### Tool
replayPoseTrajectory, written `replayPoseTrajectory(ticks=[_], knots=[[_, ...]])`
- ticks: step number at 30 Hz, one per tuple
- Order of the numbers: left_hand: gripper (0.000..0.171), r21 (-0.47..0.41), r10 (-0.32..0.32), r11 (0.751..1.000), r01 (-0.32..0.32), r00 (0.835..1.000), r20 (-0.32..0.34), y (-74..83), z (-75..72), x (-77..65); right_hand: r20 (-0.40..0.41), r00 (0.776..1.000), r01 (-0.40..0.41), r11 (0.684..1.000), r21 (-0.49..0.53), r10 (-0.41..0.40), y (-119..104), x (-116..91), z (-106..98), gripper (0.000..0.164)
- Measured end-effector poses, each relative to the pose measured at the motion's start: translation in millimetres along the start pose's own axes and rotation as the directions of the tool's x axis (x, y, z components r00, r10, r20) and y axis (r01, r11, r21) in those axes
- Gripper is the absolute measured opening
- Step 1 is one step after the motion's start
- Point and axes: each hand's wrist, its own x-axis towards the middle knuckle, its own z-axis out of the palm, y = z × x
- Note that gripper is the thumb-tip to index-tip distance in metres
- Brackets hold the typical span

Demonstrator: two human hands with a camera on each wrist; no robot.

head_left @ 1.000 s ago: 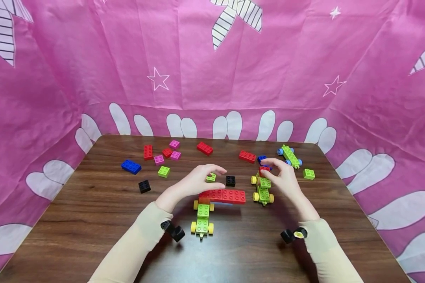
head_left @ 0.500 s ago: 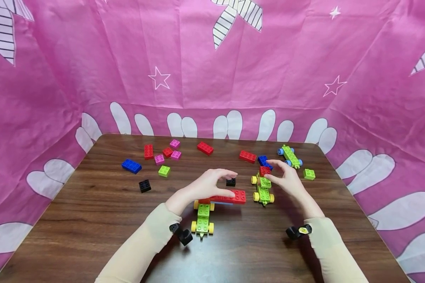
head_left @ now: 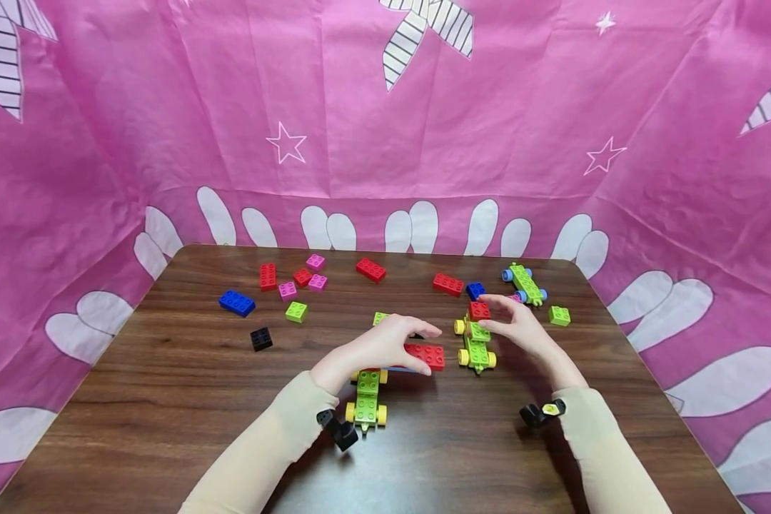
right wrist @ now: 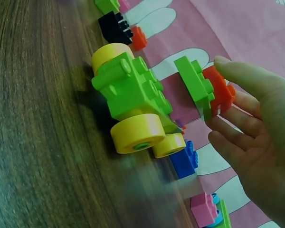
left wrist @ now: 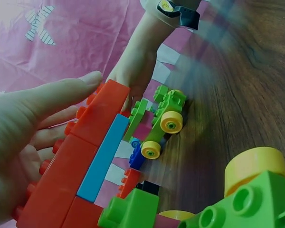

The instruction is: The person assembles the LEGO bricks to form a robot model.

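My left hand (head_left: 382, 350) arches over a beam of red bricks (head_left: 432, 355), thumb in front and fingers behind, hiding its left part. In the left wrist view, a light-blue piece (left wrist: 103, 159) lies along the beam's underside, and my thumb lies close over the studs. The beam crosses a lime-green toy car (head_left: 368, 407) with yellow wheels. My right hand (head_left: 520, 330) curves loosely round a red brick (head_left: 479, 310), which tops a second lime-green car (head_left: 477, 353). In the right wrist view, the thumb stands at this brick's edge, fingers spread behind it.
Behind the right hand stands a lime-green car base (head_left: 523, 284) with blue wheels. A blue brick (head_left: 475, 290), a red brick (head_left: 447, 284) and a lime-green brick (head_left: 560, 315) lie nearby. Several red, pink, blue, black and lime-green bricks are scattered over the left of the wooden table (head_left: 135, 400).
My left hand has moved right and slightly nearer along the red beam. The right hand has shifted slightly right, its thumb coming away from the red brick's front.
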Motion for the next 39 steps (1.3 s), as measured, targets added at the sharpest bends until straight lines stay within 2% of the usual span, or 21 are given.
replayPoseTrajectory(ticks=[11,21,29,33,39], knots=[[0.048,0.084,-0.009,0.996,0.006,0.999,0.037,4.2,0.7,0.7,-0.025,1.000,-0.007,0.999,-0.052,0.006,5.2,4.4,0.2,0.052],[0.041,0.103,-0.046,0.994,0.044,0.999,0.016,5.4,1.1,0.8,-0.021,0.999,-0.047,0.998,-0.031,0.046,4.6,4.4,1.9,0.049],[0.040,0.097,-0.033,0.995,0.033,0.999,0.008,3.7,0.4,-0.1,-0.039,0.999,-0.032,0.998,-0.061,0.030,-36.3,-8.5,3.4,0.041],[0.039,0.084,-0.025,0.996,0.024,1.000,0.010,1.3,0.7,-0.2,-0.057,0.998,-0.015,0.998,-0.064,0.012,-36.7,-10.0,5.1,0.040],[0.038,0.084,-0.005,0.996,0.004,1.000,0.004,2.2,-2.7,-2.2,-0.075,0.997,-0.014,1.000,0.015,0.015,-20.4,-4.4,11.8,0.042]])
